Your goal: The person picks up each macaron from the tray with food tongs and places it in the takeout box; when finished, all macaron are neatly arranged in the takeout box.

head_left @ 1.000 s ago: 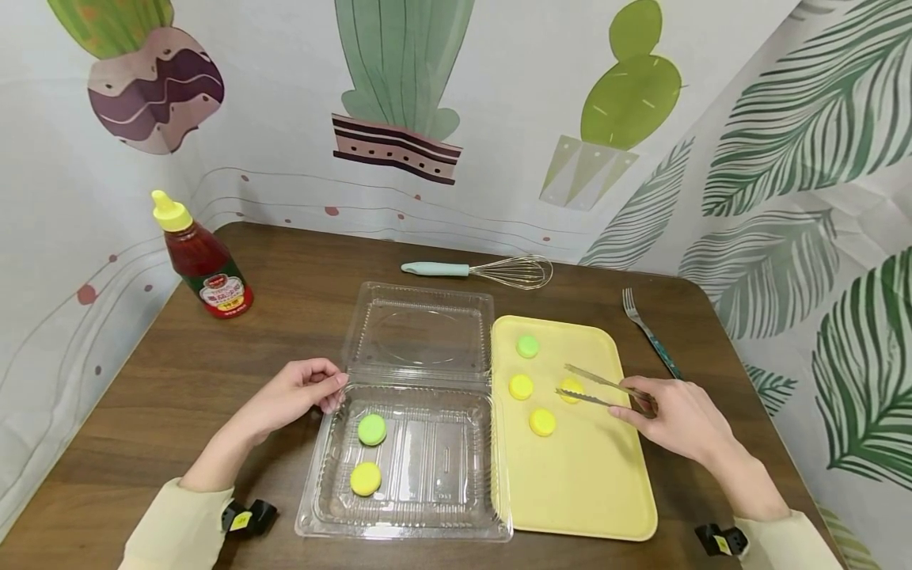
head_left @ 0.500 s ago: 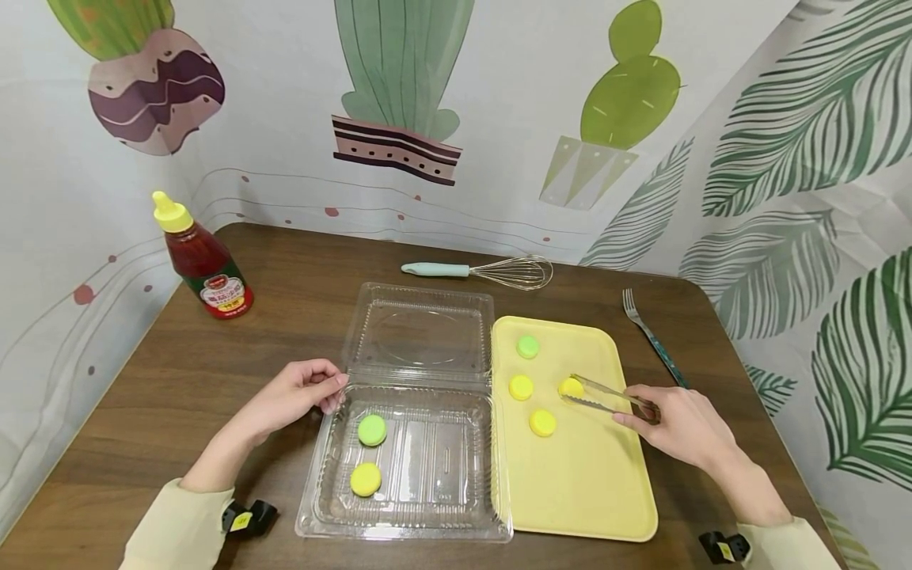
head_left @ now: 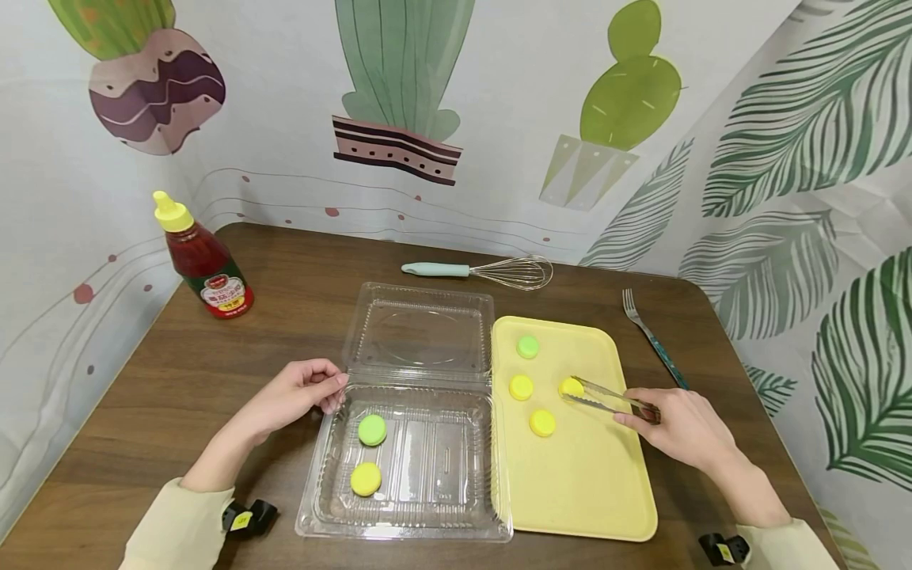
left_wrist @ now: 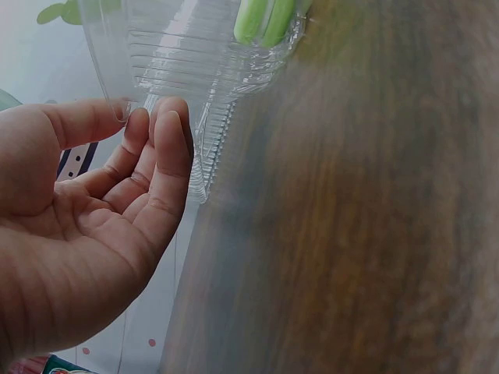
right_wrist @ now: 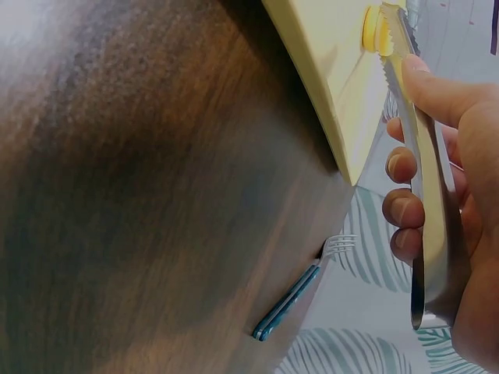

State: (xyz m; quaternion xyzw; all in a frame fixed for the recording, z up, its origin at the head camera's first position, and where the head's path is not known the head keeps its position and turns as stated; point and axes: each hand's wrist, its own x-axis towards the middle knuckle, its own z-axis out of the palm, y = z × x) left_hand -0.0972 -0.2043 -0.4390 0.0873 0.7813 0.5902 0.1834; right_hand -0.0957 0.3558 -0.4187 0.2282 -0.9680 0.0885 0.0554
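Observation:
My left hand [head_left: 295,396] pinches the rim of a clear plastic clamshell box [head_left: 406,532] at its left side, thumb against fingertips in the left wrist view. A green macaron [head_left: 372,430] and a yellow macaron [head_left: 366,479] lie inside. With my right hand [head_left: 687,425] I grip metal tongs [right_wrist: 431,195] over the pale yellow tray [head_left: 577,499]. The toothed tips stand on either side of another yellow macaron [head_left: 571,387]. To its left on the tray are a green macaron [head_left: 528,347] and two more yellow ones.
The box's lid [head_left: 420,336] lies folded back behind its base. Beyond it is a whisk [head_left: 438,269] with a light blue handle. A fork [head_left: 655,340] lies right of the tray. At the far left stands a red sauce bottle [head_left: 210,269].
The tongs have shifted slightly and narrowed, bringing their tips around the yellow macaron during the first half second. Since then they have stayed there. My left hand has not moved.

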